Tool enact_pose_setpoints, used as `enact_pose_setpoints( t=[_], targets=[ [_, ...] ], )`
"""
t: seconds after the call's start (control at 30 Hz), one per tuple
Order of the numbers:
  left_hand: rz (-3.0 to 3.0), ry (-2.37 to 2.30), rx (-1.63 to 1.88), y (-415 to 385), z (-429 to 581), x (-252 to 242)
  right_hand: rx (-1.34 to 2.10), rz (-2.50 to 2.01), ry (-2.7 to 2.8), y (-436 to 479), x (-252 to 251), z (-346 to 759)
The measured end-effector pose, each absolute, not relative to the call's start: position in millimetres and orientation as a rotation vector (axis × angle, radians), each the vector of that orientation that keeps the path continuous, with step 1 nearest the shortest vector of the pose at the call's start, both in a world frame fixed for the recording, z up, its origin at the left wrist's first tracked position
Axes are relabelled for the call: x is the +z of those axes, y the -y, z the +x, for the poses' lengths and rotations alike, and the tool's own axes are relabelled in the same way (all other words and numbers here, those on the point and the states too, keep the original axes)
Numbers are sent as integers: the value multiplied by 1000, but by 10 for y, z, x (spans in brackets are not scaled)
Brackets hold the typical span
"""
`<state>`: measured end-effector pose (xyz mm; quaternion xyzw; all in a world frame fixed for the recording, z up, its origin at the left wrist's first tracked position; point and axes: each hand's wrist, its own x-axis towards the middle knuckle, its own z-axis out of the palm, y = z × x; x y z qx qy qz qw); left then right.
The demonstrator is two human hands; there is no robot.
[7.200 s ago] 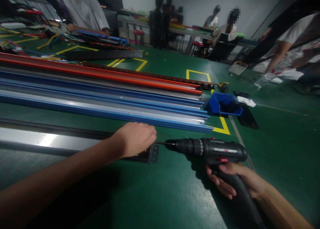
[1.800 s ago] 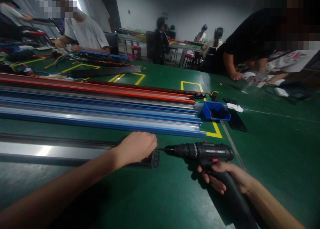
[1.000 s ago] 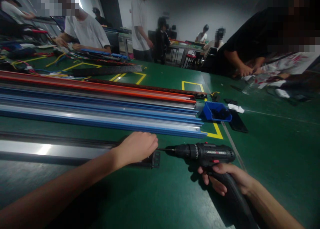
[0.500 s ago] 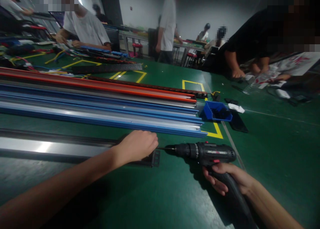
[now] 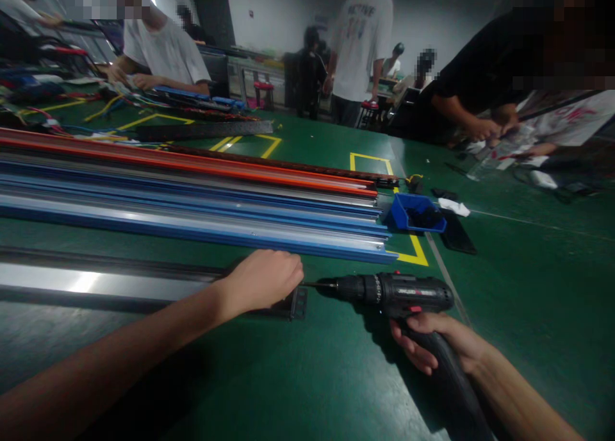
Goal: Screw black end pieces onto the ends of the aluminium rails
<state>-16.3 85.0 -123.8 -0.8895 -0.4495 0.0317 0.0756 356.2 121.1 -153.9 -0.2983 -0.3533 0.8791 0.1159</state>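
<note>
My right hand (image 5: 432,341) is wrapped round the handle of a black cordless drill (image 5: 408,293), lying level with its long thin bit (image 5: 317,285) pointing left. The bit's tip reaches the end of a dark metal profile (image 5: 120,281) with a shiny silver face. Over that end rests my left hand (image 5: 266,277), its fingers curled down and closed around the profile's far side, where the fingertips are hidden. A black end cap (image 5: 298,303) with small holes shows just below the left hand. Whether the bit touches a screw is hidden by the fingers.
Blue profiles (image 5: 192,216) and an orange profile (image 5: 240,168) lie beyond on the green table (image 5: 528,313). Near their right ends sit a blue bin (image 5: 401,220) of dark parts and a black phone-like slab (image 5: 459,232). Co-workers stand and sit around the far side.
My hands, the drill and the dark profile stay practically still. In the background a person in a white shirt has moved right, and the person at right has shifted their hands.
</note>
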Motion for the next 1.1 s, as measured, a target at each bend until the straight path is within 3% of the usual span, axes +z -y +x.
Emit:
enact_pose_setpoints(
  t=[1.1],
  targets=[
    [-2683, 1393, 109, -847, -157, -1217, 2610, -810, 1035, -1254, -1562, 3587]
  ],
)
